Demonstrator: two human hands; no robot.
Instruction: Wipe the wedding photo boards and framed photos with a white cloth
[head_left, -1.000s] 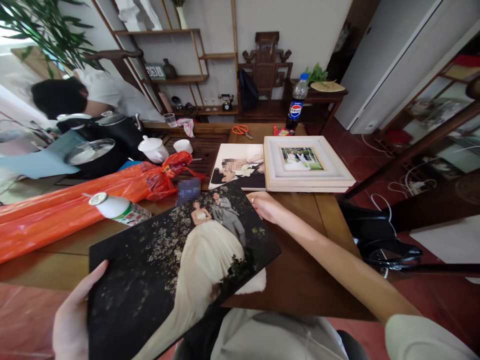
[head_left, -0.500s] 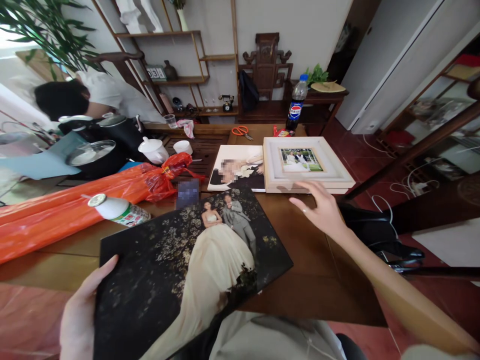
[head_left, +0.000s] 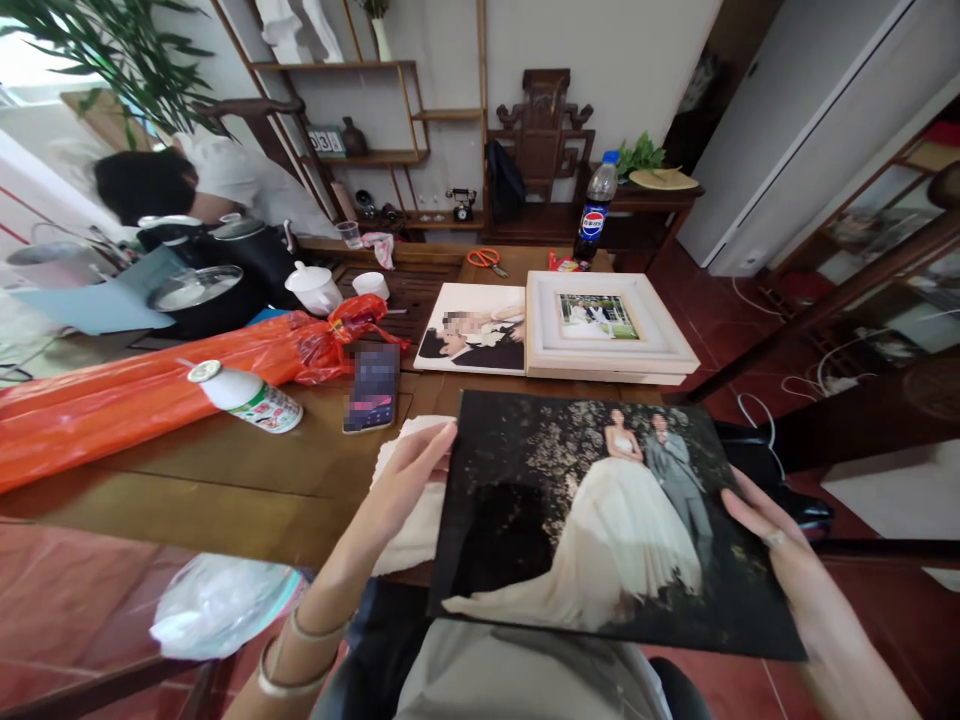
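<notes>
A large dark wedding photo panel (head_left: 540, 520) is held up over the table's front edge, its picture side toward me. My left hand (head_left: 412, 470) grips its left edge with the thumb on the front. At the right edge my right hand (head_left: 765, 525) holds it the same way, the other fingers hidden behind. Under and beside my left hand lies a white cloth (head_left: 412, 540). Beyond the panel rest a smaller photo panel (head_left: 472, 330) and, touching it on the right, a white picture frame (head_left: 660, 350) with a couple's photo inside.
A phone (head_left: 373, 388), a tilted white bottle (head_left: 247, 397) and a long orange plastic-wrapped bundle (head_left: 150, 400) lie on the left. Farther back are orange-handled scissors (head_left: 486, 261), a white teapot (head_left: 313, 290), a cup (head_left: 370, 287) and a cola bottle (head_left: 594, 210). A person (head_left: 232, 180) bends down at far left.
The photo panel has shifted right and turned more level. My right hand has come down from near the white frame onto the panel's right edge. The white cloth and whole phone now show.
</notes>
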